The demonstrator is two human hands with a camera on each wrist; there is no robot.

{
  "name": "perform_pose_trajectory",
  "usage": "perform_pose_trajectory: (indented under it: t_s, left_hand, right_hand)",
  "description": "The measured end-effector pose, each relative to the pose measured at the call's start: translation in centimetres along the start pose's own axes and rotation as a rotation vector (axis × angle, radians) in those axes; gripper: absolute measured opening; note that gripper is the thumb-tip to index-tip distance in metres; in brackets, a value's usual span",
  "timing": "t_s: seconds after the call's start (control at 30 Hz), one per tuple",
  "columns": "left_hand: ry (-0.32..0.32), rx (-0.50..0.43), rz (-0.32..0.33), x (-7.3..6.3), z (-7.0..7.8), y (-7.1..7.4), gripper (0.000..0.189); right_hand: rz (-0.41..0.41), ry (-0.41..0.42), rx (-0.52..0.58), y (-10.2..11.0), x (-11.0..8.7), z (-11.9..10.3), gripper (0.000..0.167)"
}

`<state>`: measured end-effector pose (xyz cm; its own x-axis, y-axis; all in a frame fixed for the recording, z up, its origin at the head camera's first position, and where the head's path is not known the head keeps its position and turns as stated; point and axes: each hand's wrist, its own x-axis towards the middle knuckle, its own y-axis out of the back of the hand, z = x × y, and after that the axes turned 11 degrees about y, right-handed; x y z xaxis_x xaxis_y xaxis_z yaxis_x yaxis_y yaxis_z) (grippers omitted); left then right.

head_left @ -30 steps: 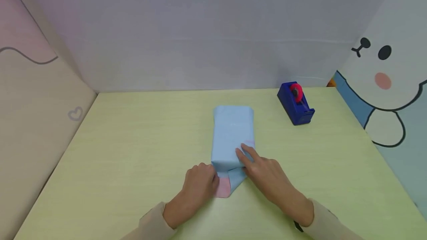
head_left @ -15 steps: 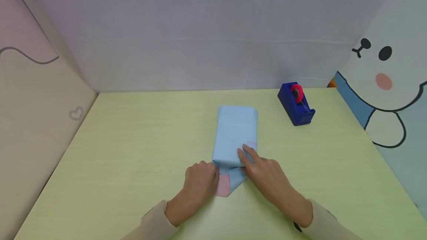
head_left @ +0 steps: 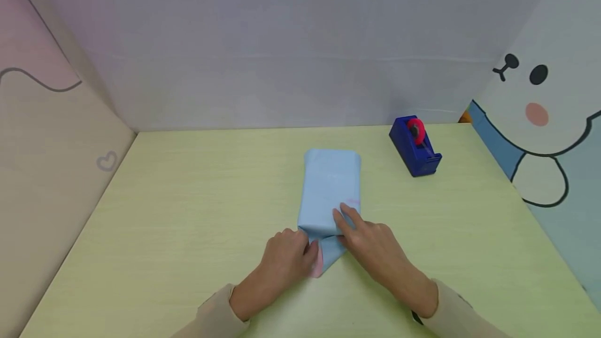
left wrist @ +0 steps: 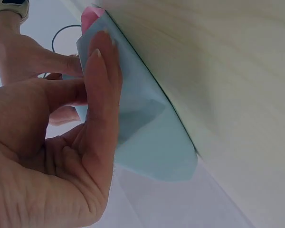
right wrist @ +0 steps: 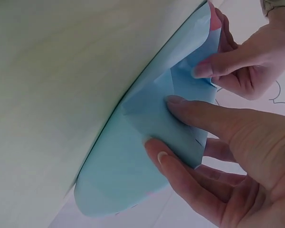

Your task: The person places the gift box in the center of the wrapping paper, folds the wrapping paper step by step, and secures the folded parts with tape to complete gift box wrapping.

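A flat box-shaped package [head_left: 331,186] wrapped in light blue paper lies mid-table, its near end facing me. From that end sticks out a part-folded paper flap [head_left: 332,250], with a pink underside [head_left: 320,265]. My left hand [head_left: 286,257] is at the near left corner, fingers along the side and thumb bent over the flap's edge. My right hand [head_left: 375,246] grips the near right corner, fingertips on top and thumb against the folded end. In the right wrist view both thumbs press on the creased blue paper [right wrist: 156,102]. The left fingers [left wrist: 102,95] lie along the package's side.
A dark blue tape dispenser [head_left: 415,147] with a red-cored roll stands at the back right of the pale yellow-green table [head_left: 211,192]. A plain grey-white wall panel [head_left: 281,82] rises behind it, with cartoon-printed panels on both sides.
My left thumb has moved right over the flap, and less pink shows. The package's far end swung slightly right, then back a little. My right hand has stayed at its corner.
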<state>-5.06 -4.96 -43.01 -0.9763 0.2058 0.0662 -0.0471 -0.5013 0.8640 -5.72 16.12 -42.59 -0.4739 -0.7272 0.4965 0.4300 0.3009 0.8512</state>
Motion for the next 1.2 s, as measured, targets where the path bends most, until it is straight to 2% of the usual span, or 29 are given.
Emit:
perform_pose_trajectory:
  t_s: [0.23, 0.47, 0.63, 0.73, 0.8, 0.87, 0.97, 1.07, 1.2]
  left_hand:
    - [-0.005, -0.120, -0.028, 0.29, 0.11, -0.02, 0.049]
    - [0.026, -0.268, -0.105, 0.58, -0.09, -0.23, 0.042]
    - [0.032, -0.307, -0.140, 0.58, -0.03, -0.19, 0.039]
    - [-0.046, -0.270, -0.153, 0.34, -0.02, 0.01, 0.025]
    - [-0.140, -0.211, -0.147, 0.10, -0.09, 0.10, 0.010]
    - [-0.243, -0.137, -0.115, -0.13, -0.17, 0.15, 0.018]
    - [-0.353, -0.021, -0.035, -0.33, -0.28, 0.00, 0.029]
    - [-0.393, 0.066, 0.029, -0.18, -0.26, -0.20, 0.019]
    - [-0.395, 0.082, 0.051, 0.33, -0.01, -0.14, 0.019]
  right_hand:
    - [-0.013, 0.003, -0.003, -0.01, 0.06, 0.02, 0.059]
    - [-0.012, 0.010, -0.023, -0.04, 0.08, 0.01, 0.062]
    - [-0.003, 0.016, -0.046, -0.16, 0.01, -0.02, 0.062]
    - [-0.008, 0.017, -0.045, -0.23, -0.06, -0.07, 0.059]
    - [-0.020, 0.016, -0.043, -0.21, -0.07, -0.11, 0.059]
    - [-0.034, 0.014, -0.042, -0.19, -0.06, -0.15, 0.057]
    - [-0.047, 0.007, -0.045, -0.18, -0.08, -0.18, 0.057]
    - [-0.061, -0.002, -0.047, -0.14, -0.12, -0.24, 0.056]
    - [-0.082, -0.007, -0.049, -0.01, -0.09, -0.34, 0.056]
